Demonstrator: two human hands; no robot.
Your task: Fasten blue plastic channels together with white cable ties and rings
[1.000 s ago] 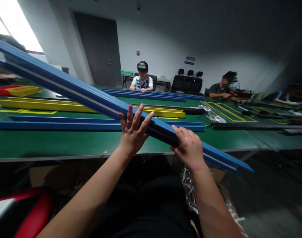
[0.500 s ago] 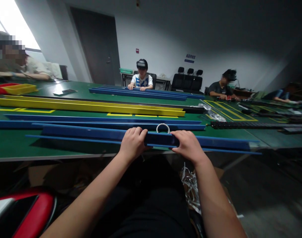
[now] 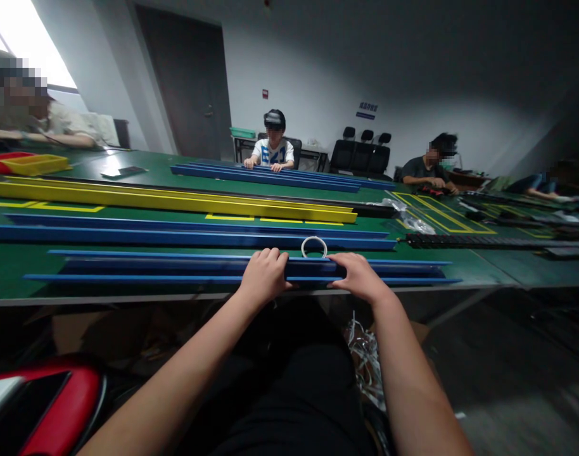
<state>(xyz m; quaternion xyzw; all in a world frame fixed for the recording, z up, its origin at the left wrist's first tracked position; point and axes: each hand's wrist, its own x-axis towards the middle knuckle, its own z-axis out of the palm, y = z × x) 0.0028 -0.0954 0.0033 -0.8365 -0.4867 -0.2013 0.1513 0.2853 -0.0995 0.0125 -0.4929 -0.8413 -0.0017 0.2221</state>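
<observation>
A blue channel lies in both hands' grasp along the near side of the green tabletop, reaching out toward nine o'clock from the left hand and three o'clock from the right hand. Each hand grips across its width, fingers over the far rim, thumb by the near one. The left forearm comes from between seven and eight o'clock, the right forearm from five. A white ring shows just behind the channel, at the left hand's two o'clock.
</observation>
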